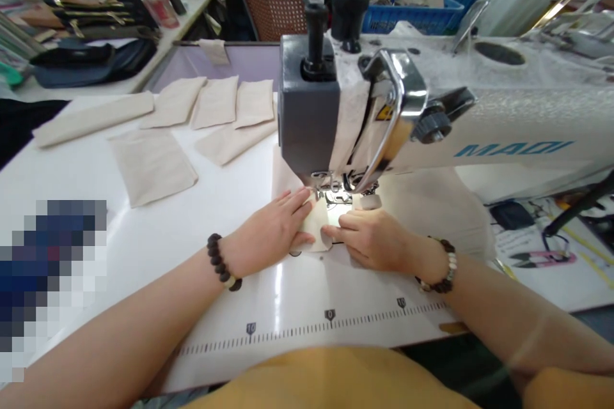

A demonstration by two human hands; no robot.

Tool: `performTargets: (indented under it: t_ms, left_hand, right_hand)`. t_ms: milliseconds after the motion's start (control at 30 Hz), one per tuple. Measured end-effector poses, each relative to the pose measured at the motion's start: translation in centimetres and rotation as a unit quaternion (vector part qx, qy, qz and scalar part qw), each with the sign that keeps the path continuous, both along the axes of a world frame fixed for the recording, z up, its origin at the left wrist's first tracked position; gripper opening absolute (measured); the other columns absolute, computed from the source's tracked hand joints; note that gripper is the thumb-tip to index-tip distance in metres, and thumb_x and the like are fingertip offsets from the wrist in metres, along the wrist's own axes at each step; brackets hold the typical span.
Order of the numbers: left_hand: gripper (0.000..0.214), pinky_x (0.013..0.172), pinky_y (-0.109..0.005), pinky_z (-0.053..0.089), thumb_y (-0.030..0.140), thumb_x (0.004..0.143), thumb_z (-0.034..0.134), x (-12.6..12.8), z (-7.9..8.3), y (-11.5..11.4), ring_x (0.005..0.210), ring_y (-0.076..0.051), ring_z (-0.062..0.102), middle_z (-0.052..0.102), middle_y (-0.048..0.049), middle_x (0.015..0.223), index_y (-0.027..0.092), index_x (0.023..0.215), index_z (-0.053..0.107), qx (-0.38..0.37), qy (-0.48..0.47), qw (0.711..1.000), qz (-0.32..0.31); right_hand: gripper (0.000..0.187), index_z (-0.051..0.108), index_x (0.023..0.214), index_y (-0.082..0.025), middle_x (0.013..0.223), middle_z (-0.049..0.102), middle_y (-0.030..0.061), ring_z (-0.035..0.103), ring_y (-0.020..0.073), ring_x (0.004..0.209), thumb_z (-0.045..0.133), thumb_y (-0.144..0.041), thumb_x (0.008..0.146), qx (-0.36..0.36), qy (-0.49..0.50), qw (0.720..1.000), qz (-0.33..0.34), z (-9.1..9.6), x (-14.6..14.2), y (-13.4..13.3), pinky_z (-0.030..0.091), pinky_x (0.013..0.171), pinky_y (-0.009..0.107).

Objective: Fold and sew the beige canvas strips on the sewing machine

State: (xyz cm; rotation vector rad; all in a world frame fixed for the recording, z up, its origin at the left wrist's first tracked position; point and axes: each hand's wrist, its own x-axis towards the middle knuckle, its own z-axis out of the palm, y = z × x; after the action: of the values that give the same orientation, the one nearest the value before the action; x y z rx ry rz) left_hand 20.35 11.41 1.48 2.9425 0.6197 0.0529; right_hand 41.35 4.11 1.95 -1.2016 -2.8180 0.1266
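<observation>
A small beige fabric piece [317,225] lies under the presser foot [336,195] of a white and grey sewing machine [384,121]. My left hand [271,230] lies flat on the fabric's left side, fingers stretched toward the needle. My right hand [369,236] presses the fabric's right edge with its fingers curled together, thumb and forefinger at the cloth. Both wrists wear bead bracelets. A larger beige cloth [432,204] spreads beneath the machine arm to the right.
Several beige fabric pieces [153,163] lie on the white table [144,236] at the back left. A printed ruler [330,326] runs along the front edge. Pink scissors [547,259] rest at the right. A person sits behind on a chair [273,9].
</observation>
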Motion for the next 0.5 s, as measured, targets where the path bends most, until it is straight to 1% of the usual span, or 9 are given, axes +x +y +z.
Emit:
performTargets:
  t_ms: [133,200,367,500]
  left_hand:
    - [0.050,0.103,-0.045,0.036,0.037,0.086,0.055,-0.3,-0.2,0.2,0.124,-0.029,0.040,0.042,-0.0196,0.132,0.008,0.124,0.041,-0.010,-0.016,1.000,-0.009]
    - [0.050,0.102,-0.045,0.036,0.038,0.086,0.055,-0.3,-0.2,0.3,0.124,-0.029,0.040,0.041,-0.0192,0.132,0.009,0.124,0.040,-0.011,-0.019,1.000,-0.010]
    - [0.051,0.098,-0.043,0.040,0.035,0.085,0.056,-0.2,0.1,0.6,0.127,-0.031,0.036,0.043,-0.0208,0.129,0.005,0.123,0.040,-0.018,-0.007,1.000,-0.001]
    - [0.048,0.096,-0.043,0.041,0.034,0.086,0.055,0.0,0.3,0.9,0.126,-0.030,0.036,0.045,-0.0197,0.126,0.005,0.122,0.041,-0.026,-0.005,1.000,0.000]
  right_hand:
    - [0.026,0.058,0.108,-0.017,0.077,0.055,0.0031,0.048,0.0168,0.069,0.043,-0.017,0.087,-0.012,-0.010,0.999,0.033,0.4,0.3,0.2,0.032,0.062,0.029]
    - [0.027,0.058,0.110,-0.018,0.077,0.055,0.0030,0.048,0.0167,0.069,0.042,-0.018,0.087,-0.013,-0.020,0.999,0.041,0.5,0.2,0.2,0.032,0.062,0.030]
    - [0.027,0.057,0.110,-0.020,0.080,0.056,0.0027,0.048,0.0154,0.065,0.047,-0.015,0.085,-0.027,-0.056,0.998,0.004,1.0,-0.5,0.2,0.030,0.057,0.028]
    - [0.029,0.058,0.106,-0.019,0.077,0.057,0.0030,0.047,0.0137,0.060,0.050,-0.009,0.080,-0.042,-0.096,0.994,-0.018,1.7,-1.2,0.2,0.025,0.051,0.028]
